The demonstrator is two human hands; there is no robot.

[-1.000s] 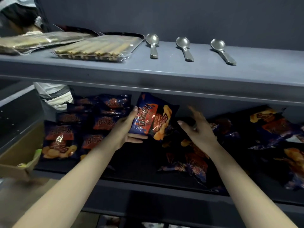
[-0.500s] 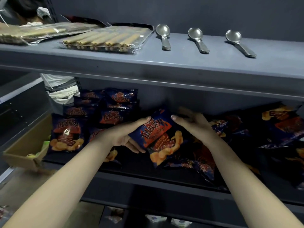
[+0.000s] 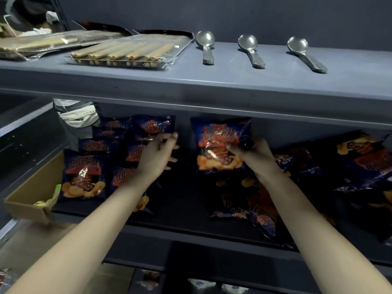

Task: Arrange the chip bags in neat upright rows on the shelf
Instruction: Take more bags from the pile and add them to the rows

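Dark blue chip bags with orange print fill the lower shelf (image 3: 186, 227). At the left, several bags stand upright in rows (image 3: 83, 175). My left hand (image 3: 156, 154) rests against the second row, fingers loosely curled, holding nothing that I can see. My right hand (image 3: 253, 153) grips one chip bag (image 3: 219, 141) by its right side and holds it upright above the dark middle of the shelf. More bags lie flat in a loose pile (image 3: 262, 205) under my right forearm and to the far right (image 3: 364, 160).
The upper shelf (image 3: 233, 81) juts out just above my hands and carries two clear packs of wafer sticks (image 3: 127, 53) and three metal spoons (image 3: 251, 50). An open cardboard box (image 3: 31, 194) sits left of the lower shelf.
The bag that both hands held tilted and low now stands upright, higher and further right, in my right hand alone. My left hand has let go and moved left to the rows.
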